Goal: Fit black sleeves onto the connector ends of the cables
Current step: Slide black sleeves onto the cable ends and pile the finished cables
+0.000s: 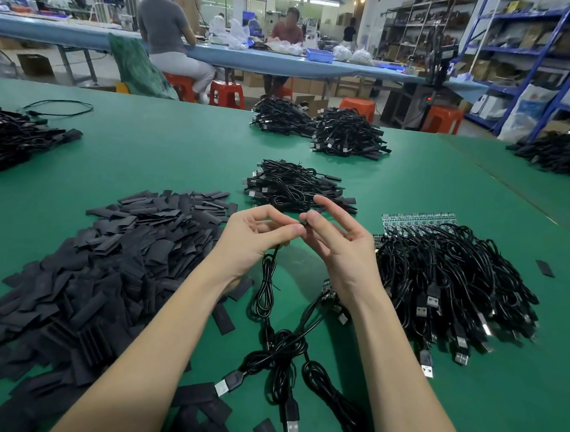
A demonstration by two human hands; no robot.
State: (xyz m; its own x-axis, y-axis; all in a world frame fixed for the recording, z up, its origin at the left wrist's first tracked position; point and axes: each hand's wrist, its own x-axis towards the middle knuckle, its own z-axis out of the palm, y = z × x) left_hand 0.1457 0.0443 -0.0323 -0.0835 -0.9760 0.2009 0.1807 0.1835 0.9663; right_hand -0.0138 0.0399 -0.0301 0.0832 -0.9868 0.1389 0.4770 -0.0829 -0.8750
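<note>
Centrally above the green table, left hand and right hand pinch 1 small black piece between fingertips, its cable hanging down, sleeve pile left, cable bundle right.

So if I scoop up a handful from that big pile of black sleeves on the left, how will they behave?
The sleeves look thin and flat, so probably light and a bit floppy. They lie loosely overlapped, so some would likely slide off a handful. Being flat, they shouldn't roll on the green table.
</note>
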